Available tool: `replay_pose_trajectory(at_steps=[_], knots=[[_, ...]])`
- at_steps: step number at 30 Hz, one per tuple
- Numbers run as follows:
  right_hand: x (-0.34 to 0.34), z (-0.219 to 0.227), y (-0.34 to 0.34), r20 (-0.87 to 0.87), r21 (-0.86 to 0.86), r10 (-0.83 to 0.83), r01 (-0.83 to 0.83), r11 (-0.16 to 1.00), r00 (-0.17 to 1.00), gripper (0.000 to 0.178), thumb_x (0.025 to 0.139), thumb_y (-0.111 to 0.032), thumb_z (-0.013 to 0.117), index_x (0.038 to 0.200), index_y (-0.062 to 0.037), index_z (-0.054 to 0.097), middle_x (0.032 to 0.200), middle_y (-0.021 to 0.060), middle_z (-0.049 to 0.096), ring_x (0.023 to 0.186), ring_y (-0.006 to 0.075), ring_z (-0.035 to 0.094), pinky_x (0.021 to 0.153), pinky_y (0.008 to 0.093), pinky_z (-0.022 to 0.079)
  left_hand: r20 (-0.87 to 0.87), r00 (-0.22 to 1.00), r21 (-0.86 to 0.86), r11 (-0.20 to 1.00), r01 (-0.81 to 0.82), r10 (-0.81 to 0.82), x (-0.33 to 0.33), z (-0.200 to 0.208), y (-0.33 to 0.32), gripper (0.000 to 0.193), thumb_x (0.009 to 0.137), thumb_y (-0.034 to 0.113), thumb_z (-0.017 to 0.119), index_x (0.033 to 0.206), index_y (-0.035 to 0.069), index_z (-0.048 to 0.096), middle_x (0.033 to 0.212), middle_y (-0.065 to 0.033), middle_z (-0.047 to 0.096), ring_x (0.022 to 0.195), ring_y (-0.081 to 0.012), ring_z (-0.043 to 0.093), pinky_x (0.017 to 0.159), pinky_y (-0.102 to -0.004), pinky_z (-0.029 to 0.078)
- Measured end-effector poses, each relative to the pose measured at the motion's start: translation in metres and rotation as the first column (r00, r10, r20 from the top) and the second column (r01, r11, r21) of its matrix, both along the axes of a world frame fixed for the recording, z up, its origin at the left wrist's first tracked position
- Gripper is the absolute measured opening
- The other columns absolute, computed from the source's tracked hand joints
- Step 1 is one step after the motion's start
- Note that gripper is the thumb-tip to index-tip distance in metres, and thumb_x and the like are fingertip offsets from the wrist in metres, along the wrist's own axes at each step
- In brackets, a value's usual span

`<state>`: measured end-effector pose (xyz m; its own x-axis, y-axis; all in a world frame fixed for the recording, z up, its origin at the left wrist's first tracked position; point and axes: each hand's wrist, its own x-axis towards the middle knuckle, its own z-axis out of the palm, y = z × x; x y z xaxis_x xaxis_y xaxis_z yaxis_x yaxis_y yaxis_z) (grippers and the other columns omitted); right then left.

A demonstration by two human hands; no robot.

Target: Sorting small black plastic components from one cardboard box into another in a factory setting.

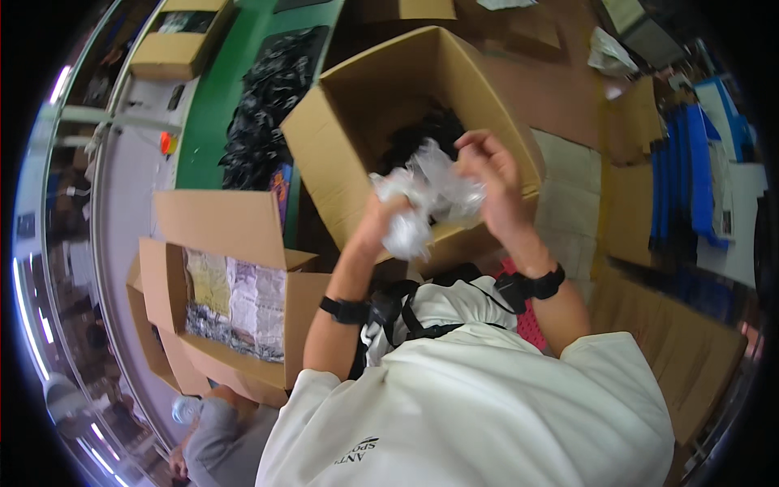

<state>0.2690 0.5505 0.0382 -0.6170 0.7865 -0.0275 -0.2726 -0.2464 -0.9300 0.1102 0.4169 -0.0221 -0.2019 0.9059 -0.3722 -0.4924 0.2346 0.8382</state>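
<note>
Crumpled clear plastic bags [442, 183] stretch between my two hands, above a large open cardboard box [349, 162]. My left hand [385, 215] is closed round a bunched part of the plastic, with some hanging below the fist. On the other side my right hand [499, 183] has its fingers curled, pinching the plastic's right edge; the fingertips are slightly blurred. Black items [426, 134] lie in the bottom of the box, partly hidden by the plastic. Whether the plastic is one bag or several I cannot make out.
A heap of black plastic-wrapped pieces [272, 105] covers part of the green table [207, 122]. At left stands an open carton [312, 316] holding paper-wrapped goods. Someone in grey [227, 442] is at lower left. Blue folders or bins [686, 174] stand at right.
</note>
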Motion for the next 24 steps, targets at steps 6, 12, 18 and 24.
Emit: replay_pose_trajectory(at_steps=[6,12,18,24], knots=[[-0.066,-0.009,-0.094,0.237,0.616,0.055,-0.194,0.763,0.97,0.02,0.089,-0.005,0.048,0.1,-0.0021,0.064,0.103,0.012,0.054,0.098,0.0257,0.054,0.088,0.0335,0.043,0.538,0.762,0.002,0.902,-0.431,0.362,0.028,0.011,-0.071,0.038,0.079,0.016,0.053,0.112,-0.003,0.054,0.089,-0.0107,0.063,0.074,-0.0203,0.065,0.066,-0.0322,0.055],[-0.133,0.013,-0.186,0.284,0.616,0.483,-0.543,0.57,0.829,0.02,0.095,-0.015,0.052,0.099,0.0012,0.062,0.096,0.0176,0.061,0.092,0.0333,0.061,0.081,0.0378,0.048,0.67,0.442,0.097,0.519,-0.849,0.597,0.018,0.005,-0.158,0.028,0.094,0.024,0.049,0.109,0.002,0.058,0.093,-0.0087,0.062,0.083,-0.0193,0.064,0.074,-0.0306,0.054],[-0.171,0.014,-0.302,0.25,0.483,0.642,-0.668,0.566,0.725,0.011,0.093,-0.006,0.052,0.095,0.0009,0.06,0.09,0.0144,0.062,0.086,0.0251,0.062,0.079,0.0345,0.048,0.594,0.094,0.206,-0.038,-0.978,0.799,-0.006,0.029,-0.248,0.046,0.095,0.03,0.052,0.136,0.01,0.041,0.123,-0.0138,0.053,0.117,-0.0277,0.053,0.097,-0.0419,0.047],[-0.202,0.003,-0.381,0.243,0.725,0.841,-0.667,0.173,0.483,0.013,0.084,-0.001,0.048,0.095,0.0032,0.052,0.09,0.0177,0.053,0.088,0.0337,0.054,0.092,0.0388,0.04,0.67,0.349,0.339,0.147,-0.929,0.655,-0.018,0.007,-0.337,0.057,0.099,0.031,0.05,0.144,0.002,0.033,0.133,-0.0181,0.05,0.116,-0.0342,0.058,0.099,-0.0433,0.048]])
